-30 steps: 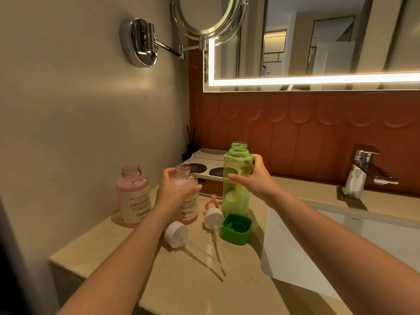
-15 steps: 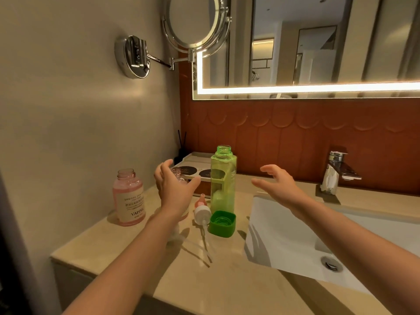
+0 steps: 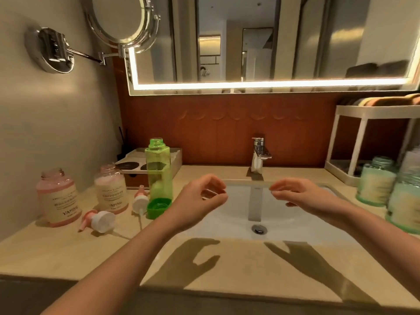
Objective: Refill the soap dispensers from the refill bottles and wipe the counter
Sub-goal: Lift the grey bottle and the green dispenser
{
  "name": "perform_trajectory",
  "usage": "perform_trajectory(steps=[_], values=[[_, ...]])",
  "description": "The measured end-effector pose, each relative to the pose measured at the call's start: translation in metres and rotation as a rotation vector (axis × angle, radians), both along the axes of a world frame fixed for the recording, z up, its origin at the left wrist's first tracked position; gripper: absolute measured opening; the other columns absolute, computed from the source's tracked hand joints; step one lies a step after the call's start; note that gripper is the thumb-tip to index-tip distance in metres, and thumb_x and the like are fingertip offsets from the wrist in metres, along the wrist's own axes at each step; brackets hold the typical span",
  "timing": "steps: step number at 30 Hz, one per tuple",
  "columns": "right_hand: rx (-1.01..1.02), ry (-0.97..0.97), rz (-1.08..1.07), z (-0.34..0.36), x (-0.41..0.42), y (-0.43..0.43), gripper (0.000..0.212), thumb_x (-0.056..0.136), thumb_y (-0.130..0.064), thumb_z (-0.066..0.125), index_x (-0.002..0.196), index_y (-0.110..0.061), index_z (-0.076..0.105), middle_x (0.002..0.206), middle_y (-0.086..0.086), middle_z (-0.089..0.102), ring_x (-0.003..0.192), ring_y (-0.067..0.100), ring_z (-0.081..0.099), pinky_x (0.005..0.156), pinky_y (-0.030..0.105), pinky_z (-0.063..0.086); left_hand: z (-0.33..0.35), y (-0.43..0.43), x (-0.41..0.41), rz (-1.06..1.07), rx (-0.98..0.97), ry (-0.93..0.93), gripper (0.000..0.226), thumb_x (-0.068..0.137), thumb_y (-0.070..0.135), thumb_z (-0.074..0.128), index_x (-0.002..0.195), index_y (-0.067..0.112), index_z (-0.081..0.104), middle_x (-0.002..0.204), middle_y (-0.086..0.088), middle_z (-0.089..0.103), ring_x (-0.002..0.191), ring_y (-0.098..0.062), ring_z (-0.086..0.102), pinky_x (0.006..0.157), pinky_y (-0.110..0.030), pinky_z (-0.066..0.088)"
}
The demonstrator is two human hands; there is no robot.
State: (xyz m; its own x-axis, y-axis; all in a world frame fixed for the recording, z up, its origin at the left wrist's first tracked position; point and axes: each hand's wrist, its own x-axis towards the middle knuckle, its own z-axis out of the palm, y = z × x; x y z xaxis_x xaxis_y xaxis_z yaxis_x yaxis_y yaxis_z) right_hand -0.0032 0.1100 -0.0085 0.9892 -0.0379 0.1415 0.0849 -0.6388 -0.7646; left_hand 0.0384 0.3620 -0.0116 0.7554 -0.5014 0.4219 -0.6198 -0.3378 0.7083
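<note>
While your left hand (image 3: 200, 198) and right hand (image 3: 297, 196) hover over the sink (image 3: 284, 221), fingers loosely curled, holding nothing, the uncapped green bottle (image 3: 159, 171) stands near your left hand at ten o'clock. The pink bottle (image 3: 111, 189) stands farther out at nine.

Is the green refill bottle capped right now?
No, open. The green refill bottle stands upright with a bare threaded neck, and its green cap lies on the counter at its base.
</note>
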Motion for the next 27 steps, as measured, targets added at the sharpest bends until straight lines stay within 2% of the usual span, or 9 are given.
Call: perform_trajectory(steps=[6, 11, 16, 20, 24, 27], values=[[-0.089, -0.014, -0.059, 0.013, -0.064, -0.059, 0.016, 0.091, -0.026, 0.055, 0.105, -0.025, 0.061, 0.107, -0.005, 0.064, 0.100, 0.011, 0.061, 0.087, 0.030, 0.051, 0.003, -0.075, -0.018, -0.187, 0.010, 0.017, 0.012, 0.087, 0.027, 0.061, 0.098, 0.026, 0.057, 0.099, 0.006, 0.064, 0.093, -0.009, 0.063, 0.085, -0.028, 0.053], [-0.105, -0.001, -0.138, 0.013, -0.103, -0.108, 0.014, 0.091, -0.025, 0.055, 0.103, -0.027, 0.060, 0.105, -0.007, 0.064, 0.097, 0.008, 0.061, 0.083, 0.026, 0.051, 0.000, -0.140, -0.029, -0.315, 0.042, 0.051, 0.017, 0.088, 0.028, 0.060, 0.103, 0.022, 0.058, 0.101, 0.003, 0.064, 0.092, -0.009, 0.064, 0.084, -0.028, 0.054], [-0.105, 0.001, -0.257, 0.007, -0.126, -0.153, 0.011, 0.091, -0.024, 0.056, 0.099, -0.029, 0.061, 0.104, -0.009, 0.062, 0.097, 0.007, 0.059, 0.076, 0.022, 0.048, -0.008, -0.197, -0.037, -0.377, 0.052, 0.074, 0.013, 0.087, 0.028, 0.060, 0.100, 0.025, 0.058, 0.101, 0.005, 0.063, 0.095, -0.009, 0.062, 0.086, -0.029, 0.053], [-0.077, -0.002, -0.332, 0.004, -0.138, -0.184, 0.010, 0.090, -0.020, 0.057, 0.092, -0.029, 0.063, 0.102, -0.005, 0.064, 0.095, 0.013, 0.060, 0.074, 0.025, 0.048, -0.015, -0.238, -0.041, -0.402, 0.038, 0.106, 0.014, 0.088, 0.027, 0.060, 0.101, 0.023, 0.058, 0.101, 0.007, 0.061, 0.095, -0.007, 0.060, 0.083, -0.026, 0.052], [-0.060, 0.011, -0.413, 0.006, -0.146, -0.211, 0.013, 0.092, -0.018, 0.055, 0.101, -0.016, 0.064, 0.103, 0.001, 0.064, 0.096, 0.019, 0.059, 0.076, 0.029, 0.047, -0.018, -0.279, -0.044, -0.402, 0.002, 0.194, 0.023, 0.088, 0.024, 0.061, 0.108, 0.014, 0.057, 0.106, 0.001, 0.060, 0.096, -0.010, 0.058, 0.074, -0.016, 0.048], [-0.051, -0.024, -0.495, 0.006, -0.145, -0.235, 0.016, 0.094, -0.019, 0.051, 0.105, -0.015, 0.063, 0.101, 0.000, 0.065, 0.094, 0.015, 0.060, 0.074, 0.027, 0.047, -0.022, -0.314, -0.042, -0.373, -0.020, 0.268, 0.035, 0.085, 0.026, 0.064, 0.115, 0.013, 0.052, 0.118, -0.003, 0.056, 0.104, -0.014, 0.055, 0.080, -0.020, 0.047]])
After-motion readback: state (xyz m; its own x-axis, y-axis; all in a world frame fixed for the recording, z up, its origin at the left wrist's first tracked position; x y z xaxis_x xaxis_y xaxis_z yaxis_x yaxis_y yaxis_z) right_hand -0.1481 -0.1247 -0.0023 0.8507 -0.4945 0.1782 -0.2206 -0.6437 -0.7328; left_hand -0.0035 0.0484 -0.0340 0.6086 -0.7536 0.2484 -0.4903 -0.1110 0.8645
